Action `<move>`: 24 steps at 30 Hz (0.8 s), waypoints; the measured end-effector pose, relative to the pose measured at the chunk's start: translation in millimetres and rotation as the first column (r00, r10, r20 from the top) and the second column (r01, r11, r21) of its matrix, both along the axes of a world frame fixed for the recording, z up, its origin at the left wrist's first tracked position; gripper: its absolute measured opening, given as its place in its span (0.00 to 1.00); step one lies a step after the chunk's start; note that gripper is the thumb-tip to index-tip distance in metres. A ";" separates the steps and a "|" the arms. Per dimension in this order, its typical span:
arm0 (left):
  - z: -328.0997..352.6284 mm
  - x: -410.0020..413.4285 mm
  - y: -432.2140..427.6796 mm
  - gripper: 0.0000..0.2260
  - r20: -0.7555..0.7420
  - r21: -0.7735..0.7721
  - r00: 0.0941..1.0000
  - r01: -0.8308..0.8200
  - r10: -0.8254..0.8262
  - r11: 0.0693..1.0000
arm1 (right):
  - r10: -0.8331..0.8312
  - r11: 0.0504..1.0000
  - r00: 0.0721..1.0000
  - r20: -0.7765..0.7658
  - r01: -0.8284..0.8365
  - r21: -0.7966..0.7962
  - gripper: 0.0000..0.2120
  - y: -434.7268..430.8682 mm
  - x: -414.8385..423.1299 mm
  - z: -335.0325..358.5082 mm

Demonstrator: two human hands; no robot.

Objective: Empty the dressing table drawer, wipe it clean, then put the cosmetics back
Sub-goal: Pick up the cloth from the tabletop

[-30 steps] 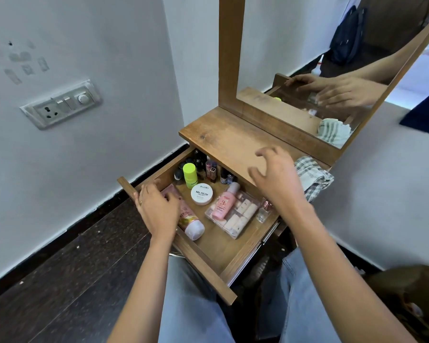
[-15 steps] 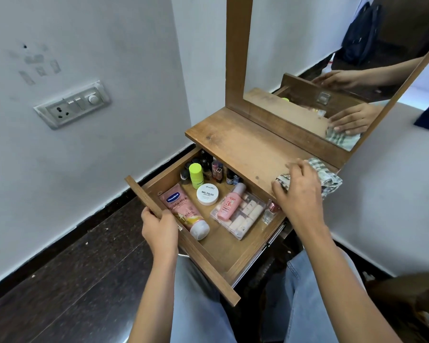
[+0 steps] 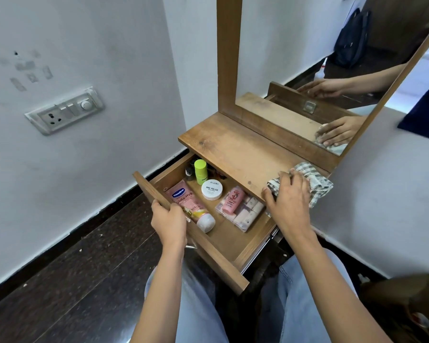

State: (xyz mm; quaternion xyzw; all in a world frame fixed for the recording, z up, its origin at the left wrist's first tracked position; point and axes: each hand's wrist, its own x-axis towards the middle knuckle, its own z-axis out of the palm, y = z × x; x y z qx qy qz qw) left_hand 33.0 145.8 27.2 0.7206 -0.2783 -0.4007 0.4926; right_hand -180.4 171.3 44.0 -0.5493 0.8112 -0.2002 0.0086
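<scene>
The wooden drawer [image 3: 235, 248] of the dressing table stands pulled out. Inside lie a pink Vaseline tube [image 3: 187, 201], a green bottle [image 3: 200, 171], a white nail polish remover jar [image 3: 211, 189], a small pink bottle [image 3: 232, 200] on a clear box of sachets [image 3: 249, 214], and small dark bottles [image 3: 189, 172] at the back. My left hand [image 3: 168, 222] grips the drawer's front panel. My right hand [image 3: 287, 196] rests on a checked cloth [image 3: 312, 179] at the right end of the tabletop [image 3: 233, 147].
A wood-framed mirror [image 3: 307, 58] rises behind the tabletop and reflects both hands. White walls flank the table, with a switch plate [image 3: 64, 110] on the left wall. Dark floor lies below. My knees in blue jeans [image 3: 196, 308] sit under the drawer.
My left hand left the pink tube and took hold of the drawer front. My right hand swung right onto the checked cloth. The drawer has slid slightly inward.
</scene>
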 end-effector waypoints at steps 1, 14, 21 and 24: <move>-0.3 -4.2 -3.3 0.17 -0.004 -0.001 1.000 0.004 -0.004 1.000 | 0.004 1.000 1.000 -0.001 -0.004 -0.001 0.26 -0.1 -0.4 -0.2; -2.5 -55.7 -41.3 0.21 -0.005 -0.003 0.986 0.169 -0.169 0.986 | 0.051 0.998 0.998 -0.021 -0.052 -0.032 0.24 -1.8 -5.9 -6.8; 1.2 -74.0 -63.3 0.22 0.027 0.056 0.958 0.282 -0.284 0.958 | 0.034 0.996 0.998 -0.055 -0.038 -0.079 0.26 6.7 -13.5 -5.5; 2.2 -79.4 -69.3 0.21 0.049 0.060 0.951 0.302 -0.305 0.951 | 0.047 0.998 0.998 -0.045 -0.049 -0.047 0.26 8.2 -15.5 -9.4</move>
